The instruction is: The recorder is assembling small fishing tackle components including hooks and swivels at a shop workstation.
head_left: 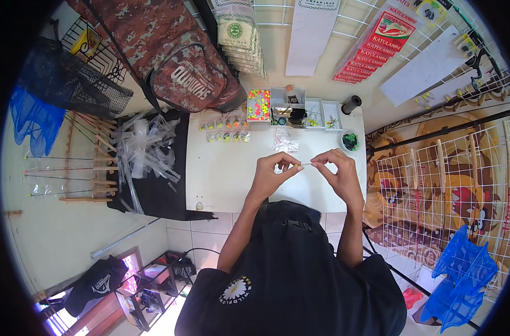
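Over the white table (pixel 227 185), my left hand (pixel 272 175) pinches a tiny yellow piece (pixel 297 165) between thumb and fingertips. A thin pale strand (pixel 306 163) runs from it to my right hand (pixel 342 172), whose thumb and finger are closed on the strand's other end. Whether it is line or wire is too small to tell. Just beyond my hands lies a clear plastic packet (pixel 286 140) with small pinkish bits. Small clear packets (pixel 227 136) with rings of coloured pieces lie in rows at the table's far left.
Along the back stand a white tray of pink and yellow beads (pixel 259 105), a compartment box (pixel 314 106), a black cylinder (pixel 352 105) and a tub of green-and-black pieces (pixel 350 140). A camouflage bag (pixel 182 73) hangs back left; plastic wrappers (pixel 146 148) lie on black cloth at left.
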A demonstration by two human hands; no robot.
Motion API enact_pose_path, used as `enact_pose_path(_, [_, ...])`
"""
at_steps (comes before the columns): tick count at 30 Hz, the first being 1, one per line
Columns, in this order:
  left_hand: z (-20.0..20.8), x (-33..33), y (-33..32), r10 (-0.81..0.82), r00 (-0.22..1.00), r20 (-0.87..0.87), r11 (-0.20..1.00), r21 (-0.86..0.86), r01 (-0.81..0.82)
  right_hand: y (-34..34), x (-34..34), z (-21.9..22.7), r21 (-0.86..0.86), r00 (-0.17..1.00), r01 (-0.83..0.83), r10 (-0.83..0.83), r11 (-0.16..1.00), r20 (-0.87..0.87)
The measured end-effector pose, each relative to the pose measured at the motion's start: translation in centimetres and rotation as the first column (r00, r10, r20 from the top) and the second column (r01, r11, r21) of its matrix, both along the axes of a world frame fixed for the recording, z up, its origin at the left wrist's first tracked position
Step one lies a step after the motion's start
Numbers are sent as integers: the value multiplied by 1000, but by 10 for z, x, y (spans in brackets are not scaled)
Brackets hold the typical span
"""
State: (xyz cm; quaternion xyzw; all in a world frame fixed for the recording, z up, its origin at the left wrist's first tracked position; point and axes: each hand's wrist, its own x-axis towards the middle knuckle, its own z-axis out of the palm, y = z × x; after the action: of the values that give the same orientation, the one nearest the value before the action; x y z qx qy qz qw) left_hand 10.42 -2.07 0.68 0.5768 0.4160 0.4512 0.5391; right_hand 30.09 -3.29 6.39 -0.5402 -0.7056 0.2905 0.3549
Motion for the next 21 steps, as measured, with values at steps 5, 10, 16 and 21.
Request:
enact_pose_path(5, [-2,-2,-3,59,997,42,996,-72,-56,-2,-2,4,-64,1000,16,-15,998,15])
enact_pose_path(10, [-9,-5,-5,99,995,12,988,-117,-97,-9,-15,-16,129,981,192,-187,973,-53])
enact_pose_path(16, [-10,0,-4,135,990,-36,987,-85,-138,-35,-28,-61,-381,893,118,-266,917,-364])
enact_pose_path(21, [-12,-2,-3,76,988,-132,996,-32,-81,-39,-40,-67,-591,605,-33,-455,806,-654])
